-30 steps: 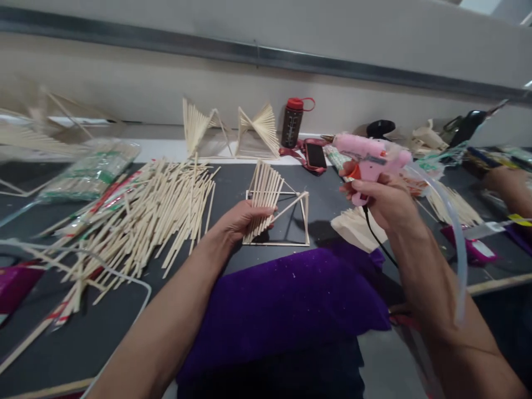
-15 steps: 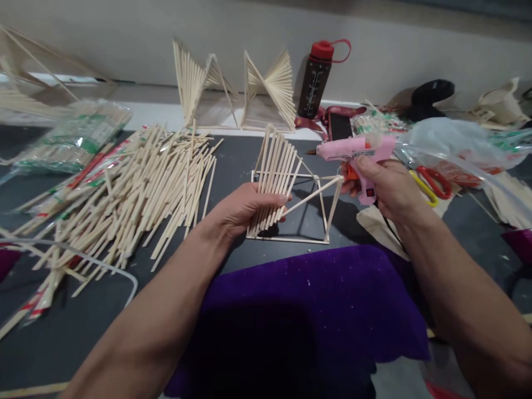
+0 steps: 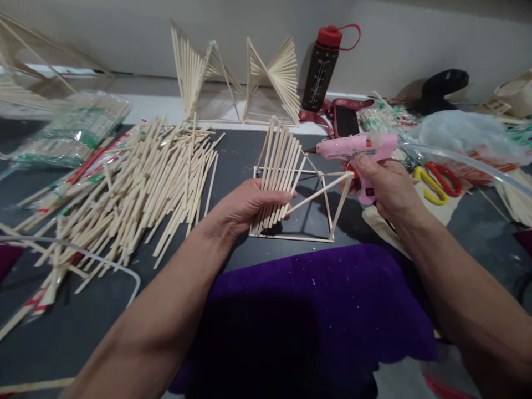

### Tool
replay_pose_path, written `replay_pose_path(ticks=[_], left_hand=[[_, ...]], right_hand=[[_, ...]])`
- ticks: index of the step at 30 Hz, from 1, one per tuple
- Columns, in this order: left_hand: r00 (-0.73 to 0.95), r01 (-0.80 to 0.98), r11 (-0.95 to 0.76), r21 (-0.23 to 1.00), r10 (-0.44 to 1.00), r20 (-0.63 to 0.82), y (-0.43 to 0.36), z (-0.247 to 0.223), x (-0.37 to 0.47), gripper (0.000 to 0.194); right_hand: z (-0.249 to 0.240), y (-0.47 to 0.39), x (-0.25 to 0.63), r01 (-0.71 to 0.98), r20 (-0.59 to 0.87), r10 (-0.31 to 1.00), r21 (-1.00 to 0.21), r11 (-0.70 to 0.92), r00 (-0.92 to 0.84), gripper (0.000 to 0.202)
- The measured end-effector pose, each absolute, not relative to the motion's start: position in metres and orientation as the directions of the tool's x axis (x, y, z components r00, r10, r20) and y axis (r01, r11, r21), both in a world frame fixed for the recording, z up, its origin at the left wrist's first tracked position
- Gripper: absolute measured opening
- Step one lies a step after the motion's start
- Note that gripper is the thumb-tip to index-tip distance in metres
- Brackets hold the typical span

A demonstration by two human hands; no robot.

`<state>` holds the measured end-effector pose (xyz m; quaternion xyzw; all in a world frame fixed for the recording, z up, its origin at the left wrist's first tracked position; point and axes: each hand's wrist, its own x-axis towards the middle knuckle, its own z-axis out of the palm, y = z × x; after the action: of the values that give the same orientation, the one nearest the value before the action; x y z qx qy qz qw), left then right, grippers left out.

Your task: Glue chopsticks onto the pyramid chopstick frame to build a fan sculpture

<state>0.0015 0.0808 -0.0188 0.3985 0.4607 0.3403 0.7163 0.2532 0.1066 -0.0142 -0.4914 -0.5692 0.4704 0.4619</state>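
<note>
My left hand (image 3: 266,202) is closed around the lower part of a fan of thin wooden sticks (image 3: 279,160), its thumb across the front. The fan belongs to a small wooden stick frame (image 3: 301,239) that stands on the dark table. In my right hand (image 3: 384,183) is a pink glue gun (image 3: 344,146), gripped by its handle. Its nozzle points left and lies close to the upper right edge of the fan; whether it touches I cannot tell. A clear glue stick (image 3: 453,151) runs out of the gun's back.
Loose wooden sticks (image 3: 166,183) lie heaped at left beside packed sticks (image 3: 83,130). Two twisted stick models (image 3: 189,72) and a dark bottle (image 3: 320,72) stand behind. Scissors (image 3: 432,185) and a plastic bag (image 3: 453,136) are at right. Purple cloth (image 3: 324,299) covers the near side.
The glue gun's nozzle has come closer to the fan of sticks. My left hand keeps its hold. The whole view has shifted slightly.
</note>
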Motion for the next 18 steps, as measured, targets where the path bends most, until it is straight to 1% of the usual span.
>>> replay_pose_path(ticks=[4,8,13,18], left_hand=[[0.348,-0.116,0.45,0.886,0.854,-0.388,0.0812,-0.0206,0.0009,0.024],[0.345,-0.12,0.454,0.883,0.853,-0.391,0.0813,-0.0205,0.0011,0.025],[0.331,-0.14,0.444,0.885,0.863,-0.381,0.0807,-0.0192,0.0024,0.024],[0.321,-0.14,0.459,0.877,0.859,-0.398,0.0806,-0.0181,0.0034,0.024]], right_hand=[[-0.0163,0.106,0.2507,0.109,0.068,0.994,-0.991,0.077,-0.086,0.032],[-0.0159,0.1059,0.2501,0.139,0.091,0.993,-0.985,0.101,-0.074,0.031],[-0.016,0.106,0.2506,0.172,0.082,0.993,-0.98,0.096,-0.088,0.03],[-0.0174,0.1061,0.2492,0.184,0.096,0.993,-0.977,0.108,-0.073,0.031]])
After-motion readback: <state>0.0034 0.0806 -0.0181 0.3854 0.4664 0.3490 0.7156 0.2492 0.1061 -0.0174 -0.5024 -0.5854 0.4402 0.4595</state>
